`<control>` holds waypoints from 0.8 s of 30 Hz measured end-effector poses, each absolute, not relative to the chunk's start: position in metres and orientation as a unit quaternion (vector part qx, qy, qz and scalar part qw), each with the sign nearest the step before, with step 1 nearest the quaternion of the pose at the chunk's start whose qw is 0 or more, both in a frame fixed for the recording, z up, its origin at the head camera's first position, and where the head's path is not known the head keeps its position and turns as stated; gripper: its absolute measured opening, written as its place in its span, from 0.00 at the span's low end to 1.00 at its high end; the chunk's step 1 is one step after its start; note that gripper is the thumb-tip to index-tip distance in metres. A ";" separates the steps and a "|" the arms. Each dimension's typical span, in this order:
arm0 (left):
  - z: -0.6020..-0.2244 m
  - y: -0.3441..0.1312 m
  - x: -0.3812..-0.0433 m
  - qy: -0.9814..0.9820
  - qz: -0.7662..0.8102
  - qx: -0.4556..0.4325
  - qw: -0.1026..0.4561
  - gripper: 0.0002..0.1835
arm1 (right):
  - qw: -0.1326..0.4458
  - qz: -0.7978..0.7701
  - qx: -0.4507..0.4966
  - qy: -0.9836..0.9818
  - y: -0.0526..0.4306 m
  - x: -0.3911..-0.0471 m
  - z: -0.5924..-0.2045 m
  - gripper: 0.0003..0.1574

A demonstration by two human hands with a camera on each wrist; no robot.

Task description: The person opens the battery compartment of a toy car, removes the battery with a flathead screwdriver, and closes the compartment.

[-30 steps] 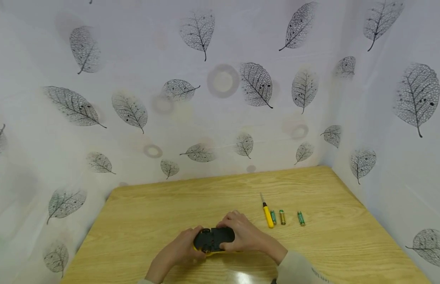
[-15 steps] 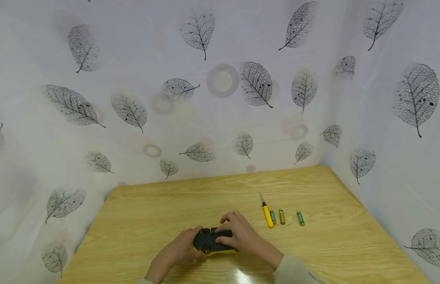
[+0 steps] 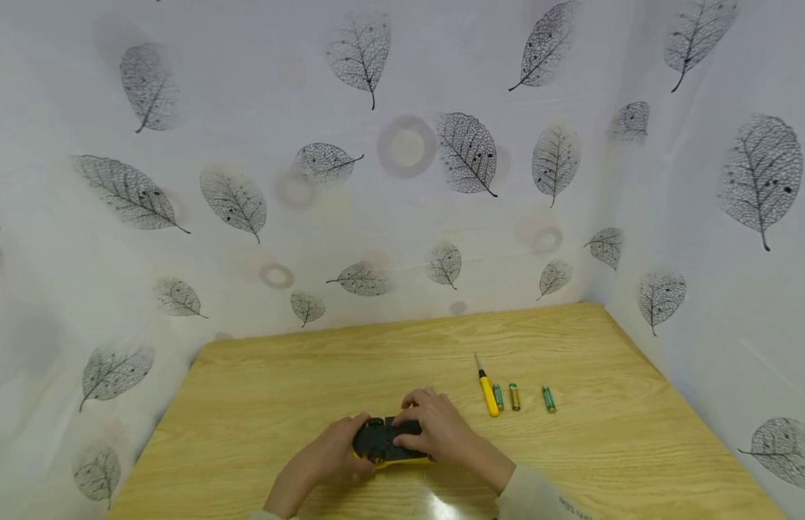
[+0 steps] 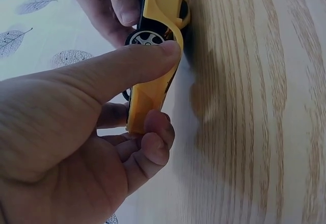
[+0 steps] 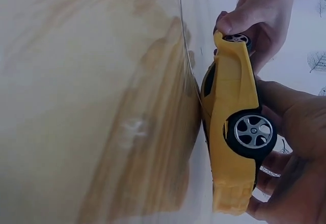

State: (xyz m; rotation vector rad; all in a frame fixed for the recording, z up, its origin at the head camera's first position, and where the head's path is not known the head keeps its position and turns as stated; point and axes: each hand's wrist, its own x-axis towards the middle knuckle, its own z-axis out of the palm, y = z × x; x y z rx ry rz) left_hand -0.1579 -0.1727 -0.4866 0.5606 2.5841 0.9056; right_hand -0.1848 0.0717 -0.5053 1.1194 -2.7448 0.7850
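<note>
A yellow toy car (image 3: 376, 440) is upside down at the table's near side, its black underside facing up. My left hand (image 3: 333, 451) grips one end, with the thumb on the yellow body beside a wheel (image 4: 147, 39) in the left wrist view. My right hand (image 3: 441, 426) has its thumb and fingers on the underside toward the other end. In the right wrist view, the car's yellow side (image 5: 234, 91) and a silver-spoked wheel (image 5: 253, 131) show, with the right hand (image 5: 300, 142) behind them. The right hand hides part of the underside.
A yellow-handled screwdriver (image 3: 487, 393) lies right of the hands. Beside it are a green battery (image 3: 498, 397) and a gold-and-green one (image 3: 515, 397); another green battery (image 3: 548, 399) lies farther right. A leaf-patterned curtain (image 3: 402, 217) rises behind the wooden table (image 3: 298, 368).
My right hand has shifted from around the car's right end to put its thumb and fingers on the underside. The left hand keeps its grip, and the car stays almost still.
</note>
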 end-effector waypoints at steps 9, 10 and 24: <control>-0.490 -0.176 -0.159 0.905 0.324 0.218 0.172 0.41 | 0.063 0.236 0.358 -0.901 0.071 -0.180 -0.505 0.14; -0.492 -0.177 -0.160 0.905 0.320 0.224 0.171 0.42 | 0.062 0.240 0.356 -0.901 0.070 -0.180 -0.506 0.14; -0.493 -0.179 -0.158 0.910 0.317 0.213 0.162 0.40 | 0.036 0.277 0.310 -0.909 0.065 -0.177 -0.511 0.15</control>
